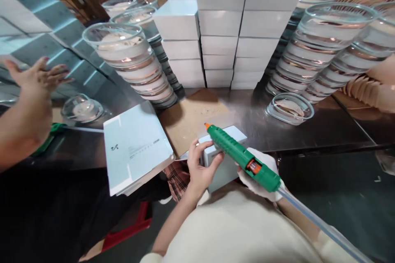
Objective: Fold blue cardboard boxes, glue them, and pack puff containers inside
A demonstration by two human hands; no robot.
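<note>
My left hand grips a pale blue-white box at the table's front edge, fingers on its top and thumb on the near side. A green hot glue gun with an orange nozzle is held in my right hand, which wears a white glove. The gun slants across above the box, its nozzle pointing up and left. From its rear end a long clear glue stick runs down to the right. Most of my right fingers are hidden beneath the gun.
A brown cardboard sheet lies ahead. Flat white boxes rest at left. Stacked boxes rise behind, between stacks of clear round containers. One clear container sits at right. A co-worker's open hand reaches in from the left.
</note>
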